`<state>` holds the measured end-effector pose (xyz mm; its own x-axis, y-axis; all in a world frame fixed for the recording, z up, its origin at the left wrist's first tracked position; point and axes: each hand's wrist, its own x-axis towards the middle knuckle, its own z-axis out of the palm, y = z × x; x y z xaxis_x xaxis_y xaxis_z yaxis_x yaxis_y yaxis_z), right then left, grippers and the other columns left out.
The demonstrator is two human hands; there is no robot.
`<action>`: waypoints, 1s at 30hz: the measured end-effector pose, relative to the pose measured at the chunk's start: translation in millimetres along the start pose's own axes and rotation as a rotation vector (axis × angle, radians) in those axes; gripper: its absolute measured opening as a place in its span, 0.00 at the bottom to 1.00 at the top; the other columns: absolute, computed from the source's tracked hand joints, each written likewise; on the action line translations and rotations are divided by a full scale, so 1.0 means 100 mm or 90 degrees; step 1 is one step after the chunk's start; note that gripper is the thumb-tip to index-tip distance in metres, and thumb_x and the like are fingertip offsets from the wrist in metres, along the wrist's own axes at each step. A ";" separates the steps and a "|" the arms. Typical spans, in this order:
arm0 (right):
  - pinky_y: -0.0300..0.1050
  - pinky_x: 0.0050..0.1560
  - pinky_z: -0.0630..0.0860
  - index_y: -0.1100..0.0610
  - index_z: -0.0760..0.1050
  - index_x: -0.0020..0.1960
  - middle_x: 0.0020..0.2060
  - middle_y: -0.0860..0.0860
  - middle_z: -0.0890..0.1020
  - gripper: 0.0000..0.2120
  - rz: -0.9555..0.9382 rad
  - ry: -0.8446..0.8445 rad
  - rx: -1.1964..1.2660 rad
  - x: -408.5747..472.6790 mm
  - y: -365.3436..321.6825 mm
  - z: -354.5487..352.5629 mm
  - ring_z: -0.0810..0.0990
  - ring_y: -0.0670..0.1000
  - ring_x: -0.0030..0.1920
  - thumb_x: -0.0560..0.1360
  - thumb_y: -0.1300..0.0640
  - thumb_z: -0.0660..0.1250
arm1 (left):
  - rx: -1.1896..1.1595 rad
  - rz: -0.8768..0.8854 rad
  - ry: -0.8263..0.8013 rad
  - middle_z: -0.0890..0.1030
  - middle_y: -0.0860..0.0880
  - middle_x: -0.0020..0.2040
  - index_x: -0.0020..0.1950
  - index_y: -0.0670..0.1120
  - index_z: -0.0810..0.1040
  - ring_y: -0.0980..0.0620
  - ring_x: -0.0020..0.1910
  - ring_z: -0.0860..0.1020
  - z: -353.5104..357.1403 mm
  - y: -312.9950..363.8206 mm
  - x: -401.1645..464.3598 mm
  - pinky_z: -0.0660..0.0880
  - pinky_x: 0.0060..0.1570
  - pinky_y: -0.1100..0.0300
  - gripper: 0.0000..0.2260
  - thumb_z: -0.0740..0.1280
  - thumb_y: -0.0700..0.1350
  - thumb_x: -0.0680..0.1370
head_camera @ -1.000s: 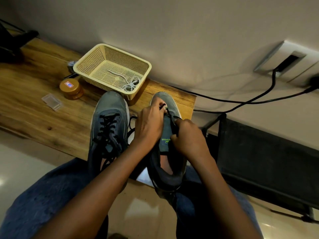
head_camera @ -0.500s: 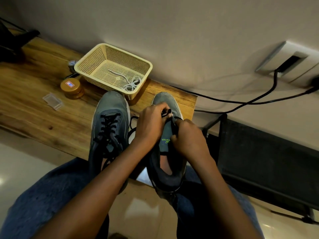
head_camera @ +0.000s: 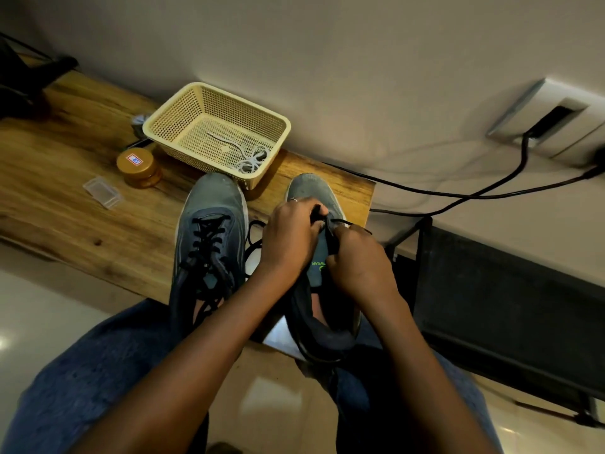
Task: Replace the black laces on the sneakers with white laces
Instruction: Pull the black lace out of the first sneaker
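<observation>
Two grey-blue sneakers rest on the wooden table's near edge. The left sneaker (head_camera: 209, 244) still carries its black lace. Over the right sneaker (head_camera: 314, 191) both hands work at the front eyelets. My left hand (head_camera: 289, 239) pinches the black lace (head_camera: 319, 215) near the toe. My right hand (head_camera: 358, 258) grips the same lace beside the tongue. Loose lace loops (head_camera: 253, 237) hang between the two shoes. The white laces (head_camera: 248, 158) lie coiled in the cream basket (head_camera: 163, 126).
A gold-lidded jar (head_camera: 137, 165) and a small clear plastic box (head_camera: 103, 191) sit left of the basket on the wooden table (head_camera: 65, 204). Black cables (head_camera: 458, 194) run along the wall to a socket. A black mesh rack (head_camera: 507, 290) stands at the right.
My left hand has shifted slightly toward the toe, drawing the black lace up from the right sneaker's front eyelets. My right hand stays by the tongue.
</observation>
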<state>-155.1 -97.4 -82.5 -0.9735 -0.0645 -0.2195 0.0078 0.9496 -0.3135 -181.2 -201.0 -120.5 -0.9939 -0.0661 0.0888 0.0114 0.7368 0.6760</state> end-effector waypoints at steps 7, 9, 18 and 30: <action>0.47 0.48 0.71 0.59 0.73 0.61 0.57 0.57 0.75 0.15 0.000 -0.008 0.023 -0.01 -0.01 -0.03 0.75 0.58 0.56 0.75 0.63 0.63 | 0.104 0.022 0.008 0.80 0.43 0.49 0.54 0.43 0.76 0.45 0.47 0.79 -0.02 0.02 0.03 0.66 0.38 0.59 0.10 0.61 0.48 0.81; 0.45 0.48 0.70 0.59 0.74 0.61 0.57 0.58 0.75 0.15 -0.005 -0.003 0.023 -0.02 -0.01 -0.04 0.75 0.59 0.57 0.74 0.62 0.63 | 0.079 0.007 0.021 0.79 0.42 0.49 0.56 0.42 0.75 0.44 0.46 0.79 -0.01 0.03 0.03 0.67 0.38 0.57 0.11 0.58 0.48 0.82; 0.47 0.47 0.71 0.61 0.73 0.61 0.55 0.58 0.75 0.14 0.010 -0.012 0.006 -0.01 0.00 -0.05 0.75 0.59 0.56 0.75 0.63 0.62 | -0.038 -0.059 0.031 0.81 0.43 0.48 0.57 0.46 0.72 0.41 0.46 0.79 -0.01 0.05 0.02 0.67 0.37 0.55 0.07 0.59 0.45 0.82; 0.48 0.48 0.72 0.60 0.72 0.62 0.56 0.57 0.75 0.14 0.008 -0.005 -0.021 -0.02 -0.03 -0.03 0.74 0.58 0.57 0.76 0.64 0.62 | -0.055 -0.012 0.018 0.82 0.52 0.51 0.50 0.54 0.82 0.51 0.50 0.79 0.07 -0.08 0.05 0.77 0.45 0.52 0.06 0.71 0.46 0.74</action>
<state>-153.9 -99.2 -78.7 -0.9713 -0.0548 -0.2313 0.0123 0.9601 -0.2793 -186.8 -202.6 -130.9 -0.9904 -0.1000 0.0950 0.0027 0.6745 0.7383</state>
